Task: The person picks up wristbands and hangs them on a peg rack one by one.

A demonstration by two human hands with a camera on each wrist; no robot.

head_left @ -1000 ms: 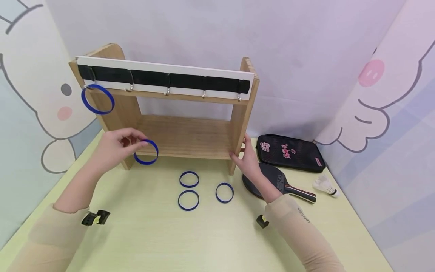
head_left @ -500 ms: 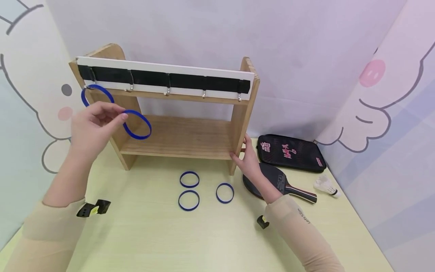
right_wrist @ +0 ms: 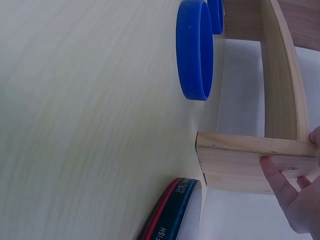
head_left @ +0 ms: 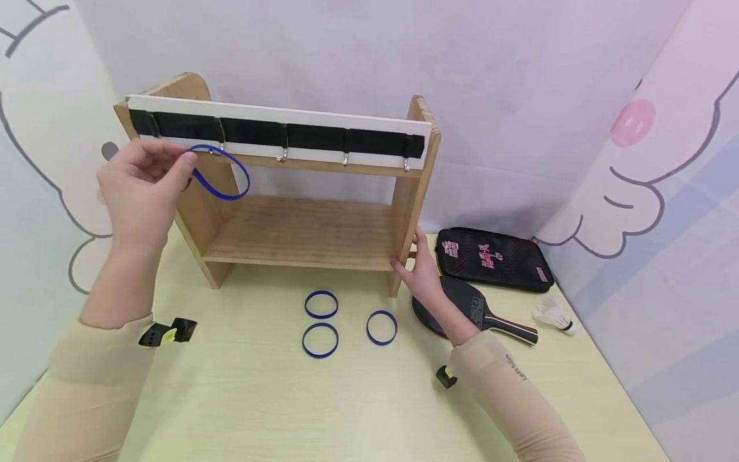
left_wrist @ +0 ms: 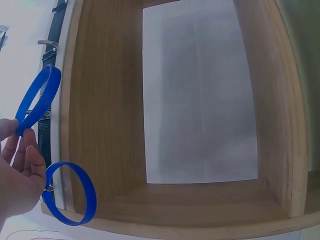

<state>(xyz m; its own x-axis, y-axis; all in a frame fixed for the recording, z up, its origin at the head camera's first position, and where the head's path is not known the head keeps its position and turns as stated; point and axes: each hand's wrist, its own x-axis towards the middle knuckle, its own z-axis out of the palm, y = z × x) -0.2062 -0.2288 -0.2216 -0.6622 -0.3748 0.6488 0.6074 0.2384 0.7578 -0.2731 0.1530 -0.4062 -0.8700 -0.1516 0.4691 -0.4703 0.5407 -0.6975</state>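
My left hand pinches a blue silicone wristband between thumb and fingertips, in front of the white hook rail. In the left wrist view this wristband is squeezed into a teardrop and overlaps a hook; contact cannot be told. Below it, a second blue wristband hangs from the end hook; the left hand mostly hides it in the head view. My right hand grips the right side panel of the wooden shelf, thumb at the front edge and fingers against the outer face.
Three more blue wristbands lie on the table: one behind, one before it, one to the right. Right of the shelf are a table tennis bat, a black case and a shuttlecock.
My left hand has lifted the wristband from the lower shelf's level up to the hook rail, moving left, and the band is now squeezed narrower. My right hand stays put.
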